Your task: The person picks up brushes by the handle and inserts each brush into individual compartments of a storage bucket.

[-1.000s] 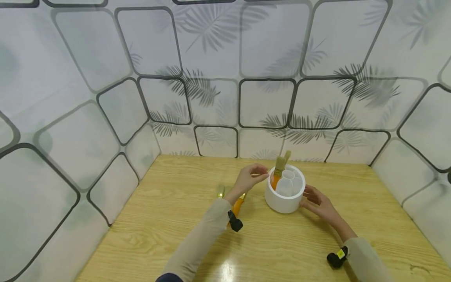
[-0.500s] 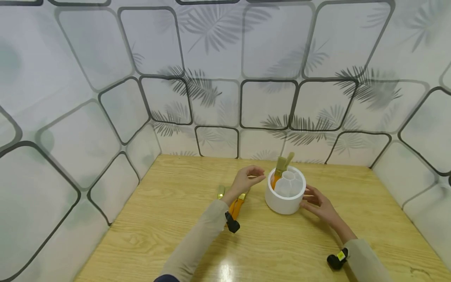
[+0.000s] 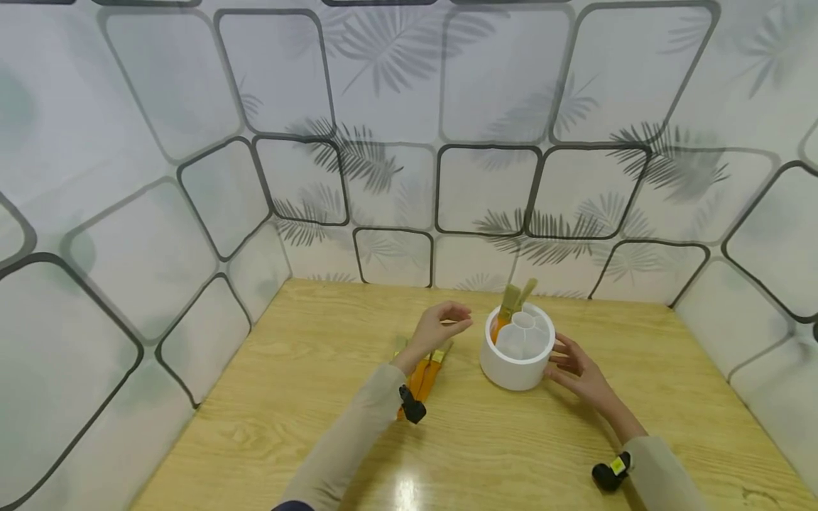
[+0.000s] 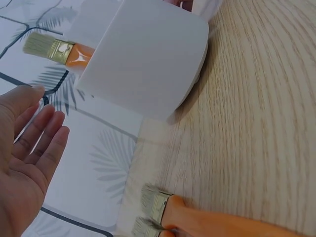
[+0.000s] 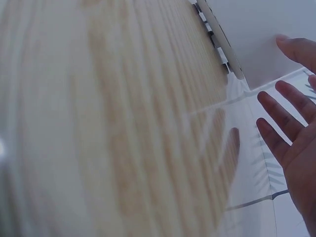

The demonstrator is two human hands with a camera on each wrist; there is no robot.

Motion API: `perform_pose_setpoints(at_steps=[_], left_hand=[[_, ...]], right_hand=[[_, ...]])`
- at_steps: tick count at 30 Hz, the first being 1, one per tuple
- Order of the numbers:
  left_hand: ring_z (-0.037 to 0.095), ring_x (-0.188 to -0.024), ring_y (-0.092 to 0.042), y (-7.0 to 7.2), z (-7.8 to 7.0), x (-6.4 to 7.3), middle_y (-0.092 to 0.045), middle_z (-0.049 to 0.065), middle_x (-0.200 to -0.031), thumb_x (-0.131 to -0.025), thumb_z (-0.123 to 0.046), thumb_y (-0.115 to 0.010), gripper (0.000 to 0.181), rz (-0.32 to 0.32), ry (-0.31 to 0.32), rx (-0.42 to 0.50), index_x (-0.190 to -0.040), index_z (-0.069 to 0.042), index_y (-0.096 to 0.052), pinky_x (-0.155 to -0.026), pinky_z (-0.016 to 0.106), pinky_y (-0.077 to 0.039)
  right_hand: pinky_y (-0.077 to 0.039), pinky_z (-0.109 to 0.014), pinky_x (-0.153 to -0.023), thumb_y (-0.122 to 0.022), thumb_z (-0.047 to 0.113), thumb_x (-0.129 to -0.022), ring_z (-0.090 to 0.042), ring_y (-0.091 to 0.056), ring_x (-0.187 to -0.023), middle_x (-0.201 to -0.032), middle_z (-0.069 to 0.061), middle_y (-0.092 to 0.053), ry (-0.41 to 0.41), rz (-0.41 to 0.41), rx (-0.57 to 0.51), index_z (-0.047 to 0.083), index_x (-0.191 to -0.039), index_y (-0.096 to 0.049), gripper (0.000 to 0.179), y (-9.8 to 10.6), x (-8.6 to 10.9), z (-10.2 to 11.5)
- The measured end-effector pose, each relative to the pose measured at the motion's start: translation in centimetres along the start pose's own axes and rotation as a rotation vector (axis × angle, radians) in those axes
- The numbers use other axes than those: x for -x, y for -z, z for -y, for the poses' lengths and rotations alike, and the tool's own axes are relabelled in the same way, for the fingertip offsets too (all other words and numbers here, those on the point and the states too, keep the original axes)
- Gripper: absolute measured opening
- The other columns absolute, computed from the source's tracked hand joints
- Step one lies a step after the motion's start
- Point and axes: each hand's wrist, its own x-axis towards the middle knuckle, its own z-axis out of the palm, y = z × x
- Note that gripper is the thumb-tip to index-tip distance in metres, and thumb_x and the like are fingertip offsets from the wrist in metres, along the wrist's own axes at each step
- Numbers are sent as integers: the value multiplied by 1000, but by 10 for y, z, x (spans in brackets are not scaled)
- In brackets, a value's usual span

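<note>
A second ago my left hand [image 3: 437, 328] had its fingertips at the rim of the round white container [image 3: 514, 372]; now it is drawn off to the left with a gap between, its fingers loosely bent and gripping nothing. With that shift, more of the loose orange-handled brushes [image 3: 423, 380] shows past my wrist; they lie left of the container, bristles towards the worktop's back edge. My right hand [image 3: 575, 372] is where it was, at the container's right side, fingers spread and relaxed; whether they all touch its wall I cannot tell. The two brushes inside [image 3: 509, 299], bristles up, lean slightly further right than before.

The container stands upright on the worktop [image 3: 543, 454], a little right of its middle and nearer the back edge, where the patterned wall [image 3: 486, 188] rises. A strip of wood separates it from that edge. Wider stretches of wood run from the loose brushes to the left edge, from my right hand to the right edge, and forward of the container.
</note>
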Motion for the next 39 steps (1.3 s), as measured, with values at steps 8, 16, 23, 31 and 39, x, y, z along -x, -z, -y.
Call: perform_pose_setpoints(at_steps=[8,16,23,31,39], left_hand=[[31,-99,-62,8,-1,4,-65,19,-108,-88,-10,-63,23,5,30,-30,-108,2,-62,-78,21,-52],[31,-98,-62,17,4,8,-65,20,-107,-88,-9,-63,23,-5,43,-53,-108,3,-62,-78,22,-52],[30,-96,-63,28,5,14,-65,19,-106,-89,-10,-62,22,9,29,-106,-108,2,-62,-79,26,-53],[33,-95,-62,36,9,18,-64,23,-105,-89,-8,-61,22,-3,21,-111,-108,3,-62,-78,31,-53],[31,-93,-63,40,24,21,-66,19,-102,-88,-8,-63,20,-21,35,-105,-105,1,-63,-76,30,-53]], right_hand=[[-46,-19,-87,-67,10,-85,-11,-58,-107,-129,-19,-52,38,-15,-18,17,-146,-26,74,-1,0,1],[-49,-25,-87,-67,9,-85,-32,-58,-106,-127,-21,-53,42,-22,-2,15,-146,-26,73,-2,1,3],[-50,-36,-87,-66,13,-87,-37,-56,-107,-128,-21,-52,15,-11,15,15,-146,-26,71,-2,1,3],[-49,-27,-86,-66,13,-87,-38,-56,-107,-128,-20,-52,7,-7,-4,15,-145,-29,69,0,0,1],[-49,-29,-86,-66,13,-87,-39,-56,-108,-129,-20,-51,-1,0,-31,15,-144,-30,68,-1,1,1]])
